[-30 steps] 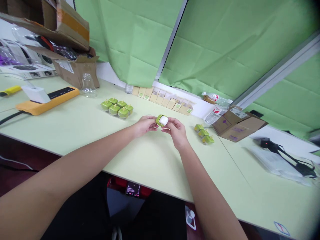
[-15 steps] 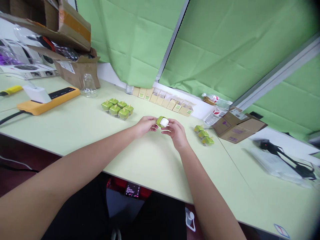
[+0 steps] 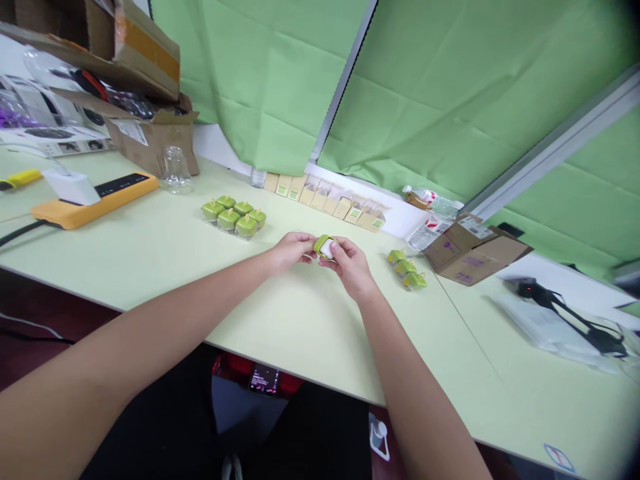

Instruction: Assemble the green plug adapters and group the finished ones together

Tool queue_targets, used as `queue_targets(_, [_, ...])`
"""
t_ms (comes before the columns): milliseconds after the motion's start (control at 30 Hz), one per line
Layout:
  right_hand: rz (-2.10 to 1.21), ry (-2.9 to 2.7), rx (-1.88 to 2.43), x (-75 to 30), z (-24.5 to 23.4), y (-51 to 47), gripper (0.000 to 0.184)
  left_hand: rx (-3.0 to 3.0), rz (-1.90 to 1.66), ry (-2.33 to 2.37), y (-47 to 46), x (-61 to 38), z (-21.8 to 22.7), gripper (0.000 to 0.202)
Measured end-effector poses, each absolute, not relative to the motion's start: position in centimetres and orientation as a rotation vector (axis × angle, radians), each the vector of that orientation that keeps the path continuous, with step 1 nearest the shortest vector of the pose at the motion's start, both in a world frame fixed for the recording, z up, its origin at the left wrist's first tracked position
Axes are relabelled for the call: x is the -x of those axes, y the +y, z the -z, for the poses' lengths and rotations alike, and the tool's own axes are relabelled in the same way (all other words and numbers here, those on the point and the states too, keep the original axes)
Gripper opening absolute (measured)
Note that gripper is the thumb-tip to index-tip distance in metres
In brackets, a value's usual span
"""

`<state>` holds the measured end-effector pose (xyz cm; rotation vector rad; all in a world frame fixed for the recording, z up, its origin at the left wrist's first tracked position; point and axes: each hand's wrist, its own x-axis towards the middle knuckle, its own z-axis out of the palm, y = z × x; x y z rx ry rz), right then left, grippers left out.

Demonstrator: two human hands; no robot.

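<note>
Above the middle of the table, a small green cap-like piece [image 3: 319, 245] with a white rounded block [image 3: 327, 249] set in its open side is held between both hands. My left hand [image 3: 293, 252] pinches the green rim from the left. My right hand [image 3: 351, 265] closes on it from the right, its thumb lying on the white block. Several clear cups with green lids [image 3: 234, 217] stand grouped to the left of my hands. A smaller group of green-lidded cups [image 3: 407, 269] sits to the right.
A row of small cardboard boxes [image 3: 325, 197] lines the back edge. To the left are an orange power strip [image 3: 95, 200], a clear jar [image 3: 176, 170] and cardboard boxes [image 3: 155, 137]. Plastic bottles [image 3: 429, 230], an open carton [image 3: 473, 250] and a black strap [image 3: 575, 317] lie at right.
My right thumb has moved onto the white block and now covers part of it. The green piece has tilted slightly; my left hand keeps its grip.
</note>
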<state>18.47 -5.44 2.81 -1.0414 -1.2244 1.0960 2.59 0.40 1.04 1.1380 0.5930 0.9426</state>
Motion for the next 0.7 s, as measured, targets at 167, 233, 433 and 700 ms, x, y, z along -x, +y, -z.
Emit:
queue_targets(167, [-1.151,-1.192,0.98,-18.7,-3.1,-5.6,0.038,-0.972,-0.895,0.501,0.3,-2.2,-1.5,0.022])
queue_targets(233, [-1.151,-1.19,0.984,-18.7,-3.3,-5.7,0.036,-0.945,-0.891,0.492,0.3,-2.1,-1.7,0.023])
queue_targets(433, [-1.183,-1.149,0.984,-19.2,-3.9,-5.8,0.031,-1.116,-0.962,0.601,0.6,-2.2,-1.6,0.023])
queue_targets(700, [-1.146,-1.339,1.291,-19.2,-3.8,-5.8,0.029,-2.079,-1.218,0.77,-0.5,-2.5,-1.4,0.02])
